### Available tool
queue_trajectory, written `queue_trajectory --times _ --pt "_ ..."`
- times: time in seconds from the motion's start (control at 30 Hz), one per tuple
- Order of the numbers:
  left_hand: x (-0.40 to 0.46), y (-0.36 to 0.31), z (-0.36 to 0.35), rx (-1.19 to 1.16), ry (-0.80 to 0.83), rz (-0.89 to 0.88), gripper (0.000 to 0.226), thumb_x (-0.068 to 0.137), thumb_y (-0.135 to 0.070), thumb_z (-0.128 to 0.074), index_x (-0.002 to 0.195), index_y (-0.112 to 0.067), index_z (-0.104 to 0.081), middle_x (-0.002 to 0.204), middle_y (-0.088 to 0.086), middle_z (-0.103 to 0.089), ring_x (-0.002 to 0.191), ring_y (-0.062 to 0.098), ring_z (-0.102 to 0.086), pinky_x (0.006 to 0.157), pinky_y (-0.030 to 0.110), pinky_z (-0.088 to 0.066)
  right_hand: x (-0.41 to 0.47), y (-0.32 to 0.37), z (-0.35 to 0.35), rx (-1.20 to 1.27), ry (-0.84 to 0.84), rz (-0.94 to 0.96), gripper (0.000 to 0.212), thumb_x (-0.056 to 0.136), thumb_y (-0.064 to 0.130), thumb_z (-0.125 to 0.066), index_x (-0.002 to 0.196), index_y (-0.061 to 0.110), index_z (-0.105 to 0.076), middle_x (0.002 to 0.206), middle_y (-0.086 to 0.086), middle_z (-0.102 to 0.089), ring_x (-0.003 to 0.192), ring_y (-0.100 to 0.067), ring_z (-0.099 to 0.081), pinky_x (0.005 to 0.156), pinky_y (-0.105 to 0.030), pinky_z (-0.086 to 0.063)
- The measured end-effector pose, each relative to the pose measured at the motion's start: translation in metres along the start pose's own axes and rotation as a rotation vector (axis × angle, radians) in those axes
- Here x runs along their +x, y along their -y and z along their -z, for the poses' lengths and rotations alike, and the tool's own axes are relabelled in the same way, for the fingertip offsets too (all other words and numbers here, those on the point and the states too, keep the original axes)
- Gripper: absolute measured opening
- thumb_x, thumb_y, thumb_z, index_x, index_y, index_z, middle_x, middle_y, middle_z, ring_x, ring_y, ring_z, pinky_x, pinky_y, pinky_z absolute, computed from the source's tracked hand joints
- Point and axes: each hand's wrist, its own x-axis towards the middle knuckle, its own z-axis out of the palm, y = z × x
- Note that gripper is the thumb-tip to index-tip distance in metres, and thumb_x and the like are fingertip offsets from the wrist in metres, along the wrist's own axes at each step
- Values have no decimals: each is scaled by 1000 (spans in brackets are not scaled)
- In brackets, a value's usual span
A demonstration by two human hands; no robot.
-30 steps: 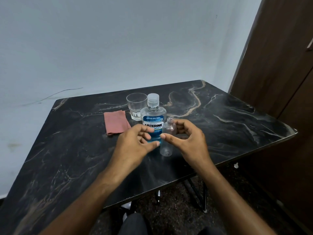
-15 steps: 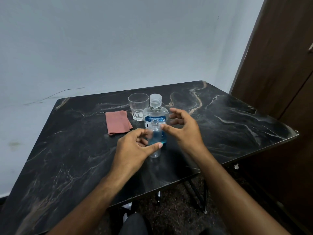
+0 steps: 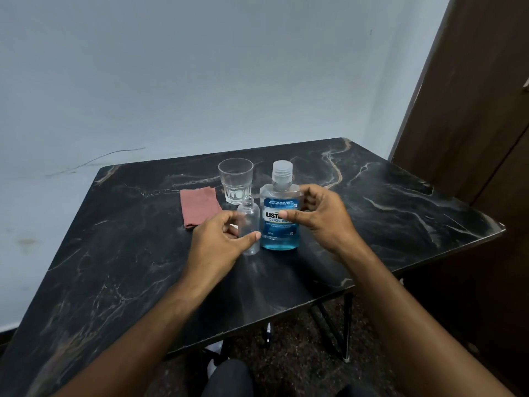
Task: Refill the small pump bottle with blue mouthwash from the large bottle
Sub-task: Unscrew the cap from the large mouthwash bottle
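head view: only one camera here
large bottle point(image 3: 280, 222): blue label, reads "LIST…" and "COOL MI…", rest hidden by a thumb; clear cap on, blue liquid inside, upright
small bottle point(image 3: 249, 224): clear, looks empty, no pump on top, standing just left of the big one
left hand point(image 3: 217, 247): fingers curled round the small bottle, thumb on its front
right hand point(image 3: 320, 216): wrapped around the large bottle's side
glass point(image 3: 235, 180): behind the bottles
cloth point(image 3: 199, 206): reddish, folded, left of the glass
table point(image 3: 386, 213): black marble look, pale veins
room: plain pale wall, dark wooden door at right
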Motion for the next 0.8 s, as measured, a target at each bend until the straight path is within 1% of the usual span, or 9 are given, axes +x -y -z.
queue_trajectory --times 0.13,0.27,0.37,0.43,0.5,0.57,0.63,0.7,0.8 --pt "9 3 -4 20 23 31 36 74 -27 -89 105 -23 -71 86 0 -74 80 23 -74 77 35 -62 -8 -1 14 -18 7 2 51 64 9 -86 111 5 -67 105 -6 -78 99 -17 -75 81 -26 -60" --pt "12 6 -7 64 31 35 42 74 -31 -88 111 -18 -71 86 -1 -74 78 18 -74 72 26 -59 -11 1 23 -34 32 -6 59 59 13 -86 114 3 -66 108 -8 -78 103 -20 -74 88 -34 -61" --pt "11 8 -7 73 38 23 45 74 -33 -88 114 -20 -71 87 -5 -73 79 13 -73 75 29 -61 -10 3 24 -44 45 -28 54 61 10 -86 111 7 -66 108 -8 -77 104 -23 -73 90 -38 -60" --pt "10 8 -4 83 56 5 57 72 -35 -90 122 -22 -67 99 -4 -71 88 12 -70 81 29 -60 -11 7 25 -74 70 -46 51 65 3 -87 112 9 -65 109 -7 -76 105 -23 -73 88 -35 -60" --pt "8 6 -1 76 66 -22 82 67 -34 -93 139 -26 -54 118 -2 -63 101 12 -63 88 25 -56 -13 17 28 -123 117 -72 58 68 1 -87 120 13 -63 114 -4 -73 106 -20 -71 83 -27 -61" --pt "4 2 2 66 26 -95 99 65 -35 -93 149 -28 -42 133 -4 -52 115 13 -55 100 27 -49 -14 31 33 -214 127 -53 70 66 13 -90 129 20 -59 121 3 -67 109 -14 -67 82 -21 -59" --pt "2 -9 5 105 -46 -254 92 69 -40 -90 148 -32 -43 140 -6 -49 128 12 -47 107 26 -40 -15 47 34 -294 50 35 64 68 30 -89 126 23 -62 119 5 -67 107 -10 -65 81 -20 -58" --pt "5 -26 7 189 -70 -422 73 75 -48 -82 141 -33 -53 138 -8 -53 131 10 -43 110 26 -36 -14 62 26 -368 -95 147 45 75 44 -84 112 22 -70 105 4 -71 96 -11 -67 74 -21 -58" --pt "17 -52 -3 274 -39 -479 46 80 -53 -75 121 -32 -69 123 -12 -66 124 12 -50 107 44 -40 -7 73 9 -620 -271 302 38 79 54 -78 96 19 -72 86 5 -68 78 -10 -62 64 -23 -50"
